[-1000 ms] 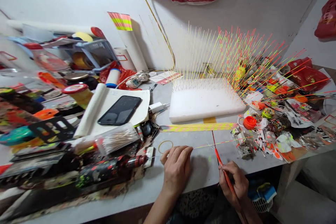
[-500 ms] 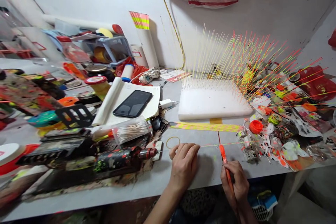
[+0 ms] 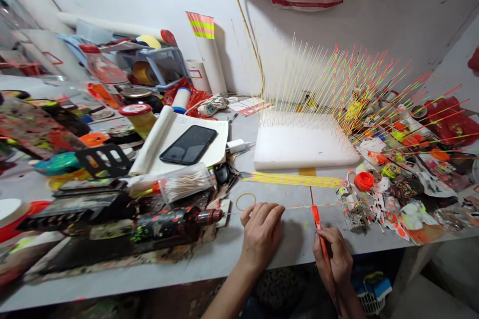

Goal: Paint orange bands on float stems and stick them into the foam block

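My left hand (image 3: 261,227) is closed, fingers curled over a thin stick (image 3: 299,207) banded in yellow-green and red. The stick's left end reaches the tip of a paint-spattered black motor tool (image 3: 168,224); its right end lies near paint-smeared scraps. Pinched in my right hand (image 3: 333,254) is a paintbrush (image 3: 325,254) with an orange, paint-covered shaft, its tip at the stick. Just beyond my left hand lies a yellow rubber band (image 3: 246,201). A row of similar striped sticks (image 3: 295,178) rests farther back on the table (image 3: 277,194).
A white foam block (image 3: 307,147) at the back bristles with upright painted sticks. On the right are an orange paint cap (image 3: 363,180) and messy scraps. To the left lie a phone (image 3: 189,145), a tub of cotton swabs (image 3: 187,183) and jars. Plastic bags hang above.
The brush and my right hand have shifted very slightly left. My left hand stays nearly in place on the stick. The whole view has moved a little.
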Demonstrator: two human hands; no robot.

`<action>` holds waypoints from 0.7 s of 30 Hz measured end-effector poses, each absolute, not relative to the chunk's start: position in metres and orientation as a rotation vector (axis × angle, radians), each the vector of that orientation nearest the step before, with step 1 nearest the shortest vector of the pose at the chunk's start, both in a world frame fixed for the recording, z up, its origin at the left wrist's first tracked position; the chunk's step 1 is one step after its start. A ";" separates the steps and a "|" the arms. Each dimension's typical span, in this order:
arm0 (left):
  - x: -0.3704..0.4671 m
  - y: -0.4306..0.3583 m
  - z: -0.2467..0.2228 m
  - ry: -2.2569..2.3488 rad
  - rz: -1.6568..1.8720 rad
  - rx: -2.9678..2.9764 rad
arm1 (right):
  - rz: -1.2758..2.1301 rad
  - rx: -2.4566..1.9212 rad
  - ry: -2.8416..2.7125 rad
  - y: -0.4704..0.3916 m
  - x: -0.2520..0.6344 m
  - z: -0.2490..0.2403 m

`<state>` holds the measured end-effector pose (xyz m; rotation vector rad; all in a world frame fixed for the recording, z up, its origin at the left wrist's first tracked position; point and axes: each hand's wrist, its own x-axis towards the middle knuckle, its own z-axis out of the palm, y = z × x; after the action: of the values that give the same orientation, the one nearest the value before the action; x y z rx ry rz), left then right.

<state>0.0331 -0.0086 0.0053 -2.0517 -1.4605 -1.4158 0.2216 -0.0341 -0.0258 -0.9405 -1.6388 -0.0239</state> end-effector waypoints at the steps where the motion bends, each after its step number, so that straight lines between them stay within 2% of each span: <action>1: 0.033 -0.009 0.006 -1.461 -1.417 -2.050 | -0.021 -0.941 -1.637 -0.035 0.222 -0.026; 21: 0.033 -0.006 0.003 -1.424 -1.422 -2.034 | -0.049 -0.953 -1.645 -0.034 0.221 -0.027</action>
<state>0.0333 -0.0064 0.0026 -2.0343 -1.4238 -1.4223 0.2207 -0.0338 -0.0266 -0.9535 -1.6454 -0.0488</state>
